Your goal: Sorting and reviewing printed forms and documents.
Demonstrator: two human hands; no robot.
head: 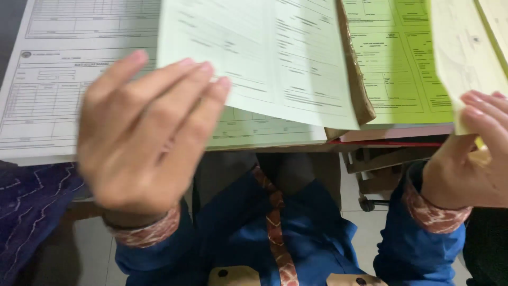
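Here, over a form-covered desk (296, 149), left hand (143, 140) lifts a pale-green sheet (275, 58), right hand (471, 153) pinches yellow paper (460, 47).

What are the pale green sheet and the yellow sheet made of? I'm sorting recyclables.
Pale green sheet: thin matte paper, probably; it bends in the left hand and carries printed form lines. Yellow sheet: likely similar thin paper, curling where the right hand pinches it.

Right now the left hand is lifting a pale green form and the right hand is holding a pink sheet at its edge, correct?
Not quite. In the head view the right hand holds a pale yellow sheet, not pink. The left hand is at the pale green form, as you said.
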